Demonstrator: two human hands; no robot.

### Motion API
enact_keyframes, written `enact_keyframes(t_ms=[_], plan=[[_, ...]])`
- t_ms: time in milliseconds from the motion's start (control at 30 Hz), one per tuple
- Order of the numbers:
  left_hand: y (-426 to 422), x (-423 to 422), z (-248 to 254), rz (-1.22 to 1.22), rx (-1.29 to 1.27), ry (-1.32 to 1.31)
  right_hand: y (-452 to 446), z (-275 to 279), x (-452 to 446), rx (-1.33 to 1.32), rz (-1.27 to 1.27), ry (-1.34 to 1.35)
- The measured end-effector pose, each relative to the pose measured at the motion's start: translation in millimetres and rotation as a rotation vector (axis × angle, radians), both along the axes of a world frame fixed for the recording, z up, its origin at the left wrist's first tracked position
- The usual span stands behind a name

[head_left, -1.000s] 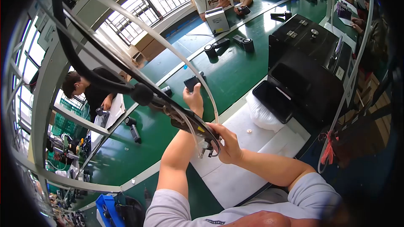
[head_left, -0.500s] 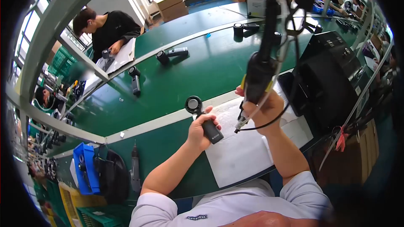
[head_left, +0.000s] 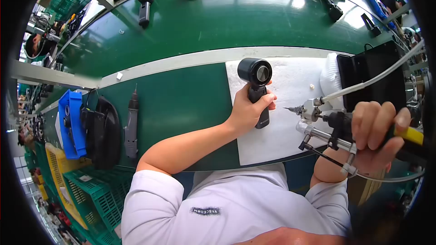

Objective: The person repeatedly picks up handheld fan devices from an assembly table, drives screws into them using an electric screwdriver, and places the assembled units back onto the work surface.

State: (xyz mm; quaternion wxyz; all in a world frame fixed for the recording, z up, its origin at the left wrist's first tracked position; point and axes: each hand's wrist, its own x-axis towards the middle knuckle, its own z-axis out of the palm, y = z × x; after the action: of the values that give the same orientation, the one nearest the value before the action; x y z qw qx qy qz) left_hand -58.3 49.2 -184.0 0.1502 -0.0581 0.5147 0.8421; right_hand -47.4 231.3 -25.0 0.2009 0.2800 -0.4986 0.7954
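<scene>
My left hand (head_left: 249, 109) is wrapped round the handle of a dark handheld device (head_left: 257, 73), its round head uppermost, over the white sheet (head_left: 277, 140). At the right, my right hand (head_left: 374, 131) has its fingers closed on a black and yellow tool (head_left: 340, 124) with metal rods, a cable and a pale hose. The tool's thin pointed tip faces left, a little to the right of the device's handle and apart from it. A small pale bit (head_left: 312, 86) lies on the sheet.
A grey electric screwdriver (head_left: 131, 127), a black bag (head_left: 102, 131) and a blue bin (head_left: 72, 124) are at the left. Several similar devices, one here (head_left: 144, 9), lie on the green table (head_left: 190, 31). A white bundle (head_left: 330, 79) and a black box (head_left: 381, 75) stand right.
The view has tilted down. My left hand has brought the device from the far table to over the sheet and turned its head up. My right hand has swung the tool rightward, its tip now pointing left.
</scene>
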Motion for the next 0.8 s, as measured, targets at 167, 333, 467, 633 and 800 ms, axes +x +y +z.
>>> enact_keyframes(t_ms=[167, 333, 467, 633, 800], plan=[[2, 1, -5, 0.025, -0.013, 0.021, -10, -2, -1, -0.027, 0.072, 0.117], [1, 2, -7, 0.005, 0.056, 0.034, -27, -12, -7, -0.052, 0.053, 0.114], [4, 1, -3, 0.069, -0.036, 0.100, -37, -18, -9, -0.080, 0.015, 0.103], [2, 0, -8, 0.054, -0.063, 0.120, -40, -22, -11, -0.073, 0.000, 0.110], [3, 0, -8, 0.059, -0.053, 0.116, -43, -25, -15, -0.083, -0.003, 0.133]])
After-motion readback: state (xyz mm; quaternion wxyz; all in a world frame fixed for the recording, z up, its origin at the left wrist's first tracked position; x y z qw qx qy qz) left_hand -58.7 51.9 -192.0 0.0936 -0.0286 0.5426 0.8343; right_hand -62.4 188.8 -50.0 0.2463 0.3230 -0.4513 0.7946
